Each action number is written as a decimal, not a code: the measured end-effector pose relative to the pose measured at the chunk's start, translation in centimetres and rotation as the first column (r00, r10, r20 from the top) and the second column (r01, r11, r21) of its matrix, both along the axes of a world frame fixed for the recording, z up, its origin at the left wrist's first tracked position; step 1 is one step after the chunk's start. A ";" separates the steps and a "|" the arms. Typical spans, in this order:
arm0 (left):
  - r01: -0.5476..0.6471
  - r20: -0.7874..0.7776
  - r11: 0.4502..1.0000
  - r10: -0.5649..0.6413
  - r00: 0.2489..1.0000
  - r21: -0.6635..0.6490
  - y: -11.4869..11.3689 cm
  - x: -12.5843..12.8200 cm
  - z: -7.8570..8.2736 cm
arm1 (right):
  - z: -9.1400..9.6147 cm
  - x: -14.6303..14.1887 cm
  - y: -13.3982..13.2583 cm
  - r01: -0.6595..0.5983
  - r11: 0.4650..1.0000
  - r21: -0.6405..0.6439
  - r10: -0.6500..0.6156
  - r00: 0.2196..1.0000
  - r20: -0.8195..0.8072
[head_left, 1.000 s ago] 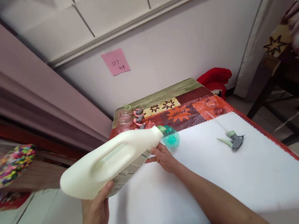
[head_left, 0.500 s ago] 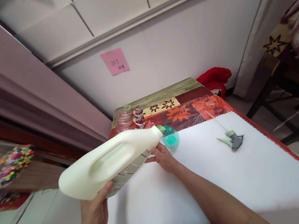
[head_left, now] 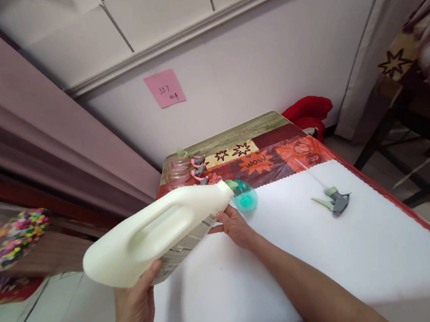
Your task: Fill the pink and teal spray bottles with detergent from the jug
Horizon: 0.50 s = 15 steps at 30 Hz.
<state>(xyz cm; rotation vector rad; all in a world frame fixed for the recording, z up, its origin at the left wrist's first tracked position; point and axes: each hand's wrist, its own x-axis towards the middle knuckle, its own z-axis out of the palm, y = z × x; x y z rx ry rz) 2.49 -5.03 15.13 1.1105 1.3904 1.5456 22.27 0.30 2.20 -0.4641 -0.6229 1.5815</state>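
A large cream detergent jug (head_left: 149,233) lies tilted across my view, its green spout at the mouth of a clear green spray bottle (head_left: 246,199). Bright green shows inside that bottle, which stands on the white cloth (head_left: 299,255). My left hand (head_left: 141,292) is closed under the jug's lower end, thumb on its side. Near the neck, my right hand (head_left: 234,227) grips the jug from below; some of its fingers are hidden behind it. To the right, a grey and green trigger sprayer (head_left: 335,200) with a thin tube rests on the cloth.
Several clear bottles with pink and grey trigger tops (head_left: 181,173) lie at the table's back left. A pink note (head_left: 165,89) is stuck on the wall behind. Left of the table is a bag of colourful small pieces (head_left: 19,237); a dark stool (head_left: 406,141) stands at right.
Almost nothing differs. Both hands and the tilted jug keep their places, with the spout still at the green bottle's mouth.
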 end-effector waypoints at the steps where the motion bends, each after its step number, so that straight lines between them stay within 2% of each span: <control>1: -0.002 -0.002 1.000 0.002 1.000 -0.002 0.0 0.0 0.0 | 0.0 0.0 0.0 -0.002 1.000 0.003 0.002 1.000 0.000; 15: -0.010 -0.014 1.000 0.010 1.000 -0.020 0.0 0.4 0.3 | 0.0 0.0 0.0 -0.004 1.000 -0.001 0.004 1.000 0.004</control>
